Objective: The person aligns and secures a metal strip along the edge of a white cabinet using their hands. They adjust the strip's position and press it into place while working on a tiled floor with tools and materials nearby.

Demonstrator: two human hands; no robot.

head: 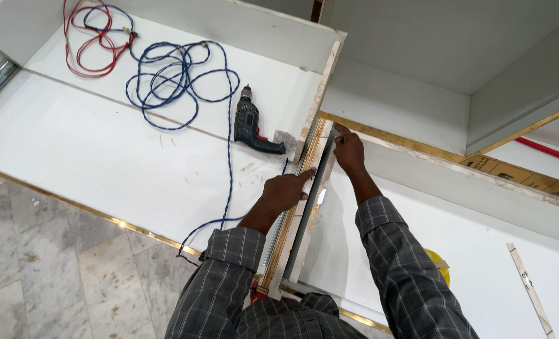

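Note:
My left hand [284, 191] rests on the top edge of an upright white partition board [295, 216], its fingers pointing toward a long grey metal strip [309, 207] that runs along that edge. My right hand [348, 150] presses the far end of the strip with its fingertips, near where the partition meets the back wall. Both sleeves are dark checked cloth.
A dark electric drill [249, 125] lies on the white cabinet panel [103, 157] to the left, its blue cable [179, 78] coiled beside a red cable [94, 44]. A thin wooden strip [531, 289] lies at the right. Marble floor [53, 270] at lower left.

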